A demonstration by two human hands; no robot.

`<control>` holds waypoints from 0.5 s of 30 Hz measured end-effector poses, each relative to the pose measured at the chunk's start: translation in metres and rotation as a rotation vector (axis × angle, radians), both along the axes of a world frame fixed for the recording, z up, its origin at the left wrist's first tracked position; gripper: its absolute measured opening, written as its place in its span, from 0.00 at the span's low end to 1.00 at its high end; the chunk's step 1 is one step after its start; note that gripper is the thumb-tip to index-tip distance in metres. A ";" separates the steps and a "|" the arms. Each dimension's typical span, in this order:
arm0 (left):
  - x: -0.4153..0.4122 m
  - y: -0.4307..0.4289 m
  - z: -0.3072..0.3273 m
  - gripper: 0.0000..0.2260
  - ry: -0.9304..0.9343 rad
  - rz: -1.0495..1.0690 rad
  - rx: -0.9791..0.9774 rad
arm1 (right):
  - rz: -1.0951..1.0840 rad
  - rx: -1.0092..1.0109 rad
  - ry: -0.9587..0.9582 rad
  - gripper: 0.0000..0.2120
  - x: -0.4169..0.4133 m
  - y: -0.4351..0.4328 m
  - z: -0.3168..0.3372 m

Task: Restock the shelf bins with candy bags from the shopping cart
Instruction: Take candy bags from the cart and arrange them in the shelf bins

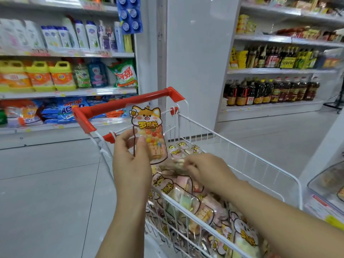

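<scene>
A candy bag [147,131] is held upright at the centre of the frame, pinched low down between thumb and fingers of the left hand [130,161], in front of the red handle [130,101]. Just right of it, a second bag [176,162] is gripped by the curled, blurred fingers of the right hand [206,170], atop the pile [195,205] filling the white cart [251,161]. Detergent shelves [65,92] are seen upper left, a clear bin [327,183] at the right edge.

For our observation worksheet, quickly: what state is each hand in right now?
Left hand: grips one candy bag, held upright.
Right hand: fingers curled among the bags in the cart; blurred, grip cannot be told.
</scene>
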State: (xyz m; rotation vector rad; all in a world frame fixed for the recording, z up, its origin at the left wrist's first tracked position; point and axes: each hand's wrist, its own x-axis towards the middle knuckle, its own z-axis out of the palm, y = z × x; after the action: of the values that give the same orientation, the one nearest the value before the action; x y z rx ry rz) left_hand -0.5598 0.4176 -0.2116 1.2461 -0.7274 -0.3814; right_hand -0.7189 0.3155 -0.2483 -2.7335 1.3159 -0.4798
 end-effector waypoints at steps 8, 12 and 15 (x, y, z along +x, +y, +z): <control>-0.005 0.001 -0.001 0.09 -0.072 0.000 0.004 | -0.365 0.182 -0.296 0.08 -0.066 -0.010 0.002; -0.024 0.000 -0.003 0.08 -0.271 -0.053 0.059 | -0.270 0.000 -0.102 0.14 -0.061 0.015 0.004; -0.031 0.000 -0.005 0.08 -0.364 -0.063 0.081 | -0.129 0.305 0.046 0.11 -0.044 0.034 0.004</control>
State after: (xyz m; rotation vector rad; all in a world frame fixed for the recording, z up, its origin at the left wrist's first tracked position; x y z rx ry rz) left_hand -0.5913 0.4179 -0.2170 1.3888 -1.0721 -0.2381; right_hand -0.7629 0.3493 -0.2447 -2.4357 1.4480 -0.2028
